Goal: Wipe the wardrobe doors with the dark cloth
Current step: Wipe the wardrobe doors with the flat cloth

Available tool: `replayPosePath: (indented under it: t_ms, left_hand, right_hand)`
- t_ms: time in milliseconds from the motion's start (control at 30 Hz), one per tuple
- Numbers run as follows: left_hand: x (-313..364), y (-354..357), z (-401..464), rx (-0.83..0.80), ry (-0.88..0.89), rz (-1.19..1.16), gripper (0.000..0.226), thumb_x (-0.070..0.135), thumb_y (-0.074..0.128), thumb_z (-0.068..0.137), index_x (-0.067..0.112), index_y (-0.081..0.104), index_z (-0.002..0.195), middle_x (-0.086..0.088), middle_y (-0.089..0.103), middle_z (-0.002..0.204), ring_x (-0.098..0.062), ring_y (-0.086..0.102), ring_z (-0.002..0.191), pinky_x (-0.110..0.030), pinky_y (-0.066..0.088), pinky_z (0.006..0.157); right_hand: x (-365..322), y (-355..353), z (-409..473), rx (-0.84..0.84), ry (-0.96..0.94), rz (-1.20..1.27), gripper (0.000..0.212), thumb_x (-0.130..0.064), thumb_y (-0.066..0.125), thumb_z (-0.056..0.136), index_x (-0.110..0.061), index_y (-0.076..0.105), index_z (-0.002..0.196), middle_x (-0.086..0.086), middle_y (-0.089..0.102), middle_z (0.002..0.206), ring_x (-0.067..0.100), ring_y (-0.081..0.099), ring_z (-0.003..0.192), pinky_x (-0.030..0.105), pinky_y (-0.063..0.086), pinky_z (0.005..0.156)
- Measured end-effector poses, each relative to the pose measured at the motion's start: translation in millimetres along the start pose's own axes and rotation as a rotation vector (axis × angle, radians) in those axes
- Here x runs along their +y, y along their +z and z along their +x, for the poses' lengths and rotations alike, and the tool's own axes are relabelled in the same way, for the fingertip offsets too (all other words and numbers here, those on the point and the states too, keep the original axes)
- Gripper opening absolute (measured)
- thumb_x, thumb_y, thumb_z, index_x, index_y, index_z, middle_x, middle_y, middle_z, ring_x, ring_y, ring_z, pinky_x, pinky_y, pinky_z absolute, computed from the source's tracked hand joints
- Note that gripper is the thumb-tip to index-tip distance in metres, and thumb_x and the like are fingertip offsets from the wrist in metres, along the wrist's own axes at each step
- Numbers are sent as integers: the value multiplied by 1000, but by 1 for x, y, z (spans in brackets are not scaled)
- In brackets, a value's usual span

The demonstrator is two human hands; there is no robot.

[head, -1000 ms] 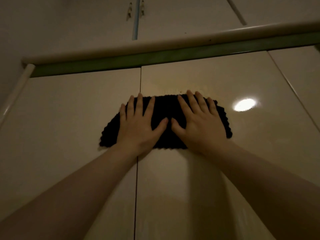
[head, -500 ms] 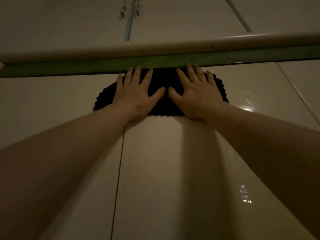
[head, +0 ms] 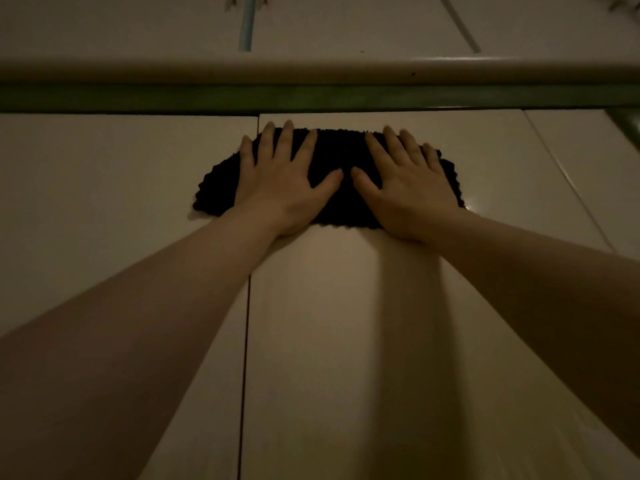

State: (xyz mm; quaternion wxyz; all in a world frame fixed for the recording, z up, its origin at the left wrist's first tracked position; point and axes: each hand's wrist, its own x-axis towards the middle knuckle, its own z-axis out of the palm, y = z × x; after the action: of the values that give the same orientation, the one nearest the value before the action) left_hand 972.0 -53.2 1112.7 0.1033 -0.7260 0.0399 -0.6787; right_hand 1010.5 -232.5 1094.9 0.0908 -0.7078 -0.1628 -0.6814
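A dark, nubby cloth lies flat against the glossy beige wardrobe doors, mostly on the middle door, with its left end crossing the seam onto the left door. My left hand presses on its left half, fingers spread and pointing up. My right hand presses on its right half the same way, thumbs almost meeting. The cloth's top edge sits a little below the doors' upper edge. Both forearms stretch up from the bottom of the view.
A green strip and a rounded beige moulding run across just above the doors. Upper cupboard doors with small handles sit above that. Another door adjoins on the right.
Both hands slid the cloth up the doors to the green strip, and it now sits slightly below that strip. The view has tilted along with it.
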Motion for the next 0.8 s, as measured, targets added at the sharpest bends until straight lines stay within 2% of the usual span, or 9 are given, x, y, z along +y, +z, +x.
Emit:
replayPosePath:
  t_ms: [367, 500, 633, 800]
  left_hand:
    - [34, 6, -77, -14, -15, 9, 79, 70, 4, 87, 28, -3, 154, -5, -7, 163, -24, -13, 148, -52, -7, 118]
    - [61, 6, -108, -10, -38, 1, 76, 67, 8, 90, 27, 0, 154, -6, -3, 163, -24, -10, 148, -52, -4, 118]
    - [94, 6, -145, -49, -72, -11, 76, 67, 8, 91, 26, 0, 154, -6, -4, 163, -24, -12, 148, -52, -2, 119]
    - [132, 12, -178, -89, -111, -8, 77, 67, 7, 92, 22, 6, 155, -8, -1, 163, -25, -9, 149, -54, 1, 117]
  right_hand:
    - [5, -4, -77, -20, 4, 11, 71, -62, 9, 91, -30, 3, 155, 0, -2, 164, 17, -7, 149, 43, -4, 121]
    - [20, -6, -106, -25, -10, 23, 71, -60, 8, 92, -29, 6, 155, 1, 0, 163, 18, -5, 150, 45, -2, 121]
    - [40, -12, -143, -52, -45, 56, 70, -58, 13, 93, -26, 11, 155, 3, 4, 163, 20, -1, 150, 46, 0, 121]
    - [66, -13, -182, -46, -63, 74, 67, -53, 28, 95, -22, 24, 153, 5, 18, 161, 23, 11, 149, 47, 11, 118]
